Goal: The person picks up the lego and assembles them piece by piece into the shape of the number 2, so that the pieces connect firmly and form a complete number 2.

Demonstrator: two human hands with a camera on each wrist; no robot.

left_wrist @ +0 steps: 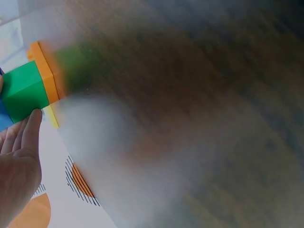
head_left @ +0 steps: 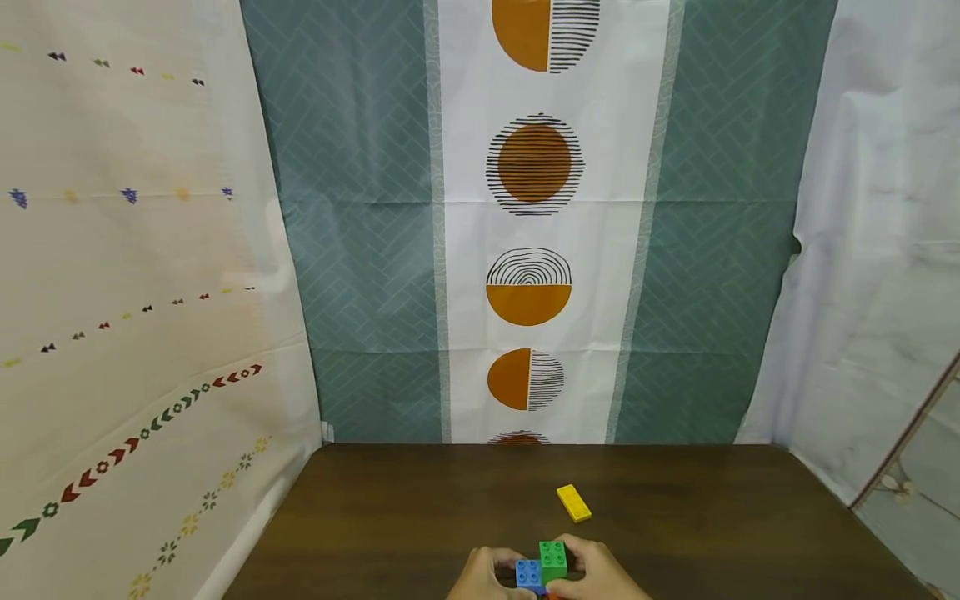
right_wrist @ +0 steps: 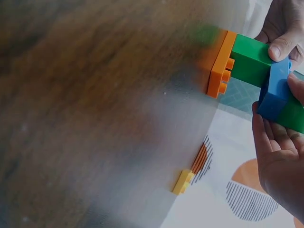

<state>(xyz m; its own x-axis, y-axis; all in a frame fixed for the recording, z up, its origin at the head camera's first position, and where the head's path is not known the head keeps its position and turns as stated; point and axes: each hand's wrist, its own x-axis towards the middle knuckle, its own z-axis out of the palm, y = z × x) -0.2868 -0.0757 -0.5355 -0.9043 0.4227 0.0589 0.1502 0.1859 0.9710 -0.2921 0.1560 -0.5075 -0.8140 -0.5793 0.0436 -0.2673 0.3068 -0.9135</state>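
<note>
Both hands hold one stack of toy building bricks at the near edge of the head view. A flat orange brick (right_wrist: 221, 66) is lowest, with a green brick (right_wrist: 251, 59) on it. A blue brick (head_left: 528, 575) sits above that, offset to the right, and a second green brick (head_left: 553, 558) tops it. My left hand (head_left: 486, 575) grips the left side, its thumb by the lower green and blue bricks. From the right, my right hand (head_left: 596, 571) pinches the blue and upper green bricks. Whether the orange brick touches the table cannot be told.
A flat yellow brick (head_left: 573, 503) lies on the dark wooden table (head_left: 420, 492), beyond the hands and slightly right. Patterned cloth (head_left: 360, 250) hangs behind the table, with pale cloths at both sides. Much of each wrist view is blurred.
</note>
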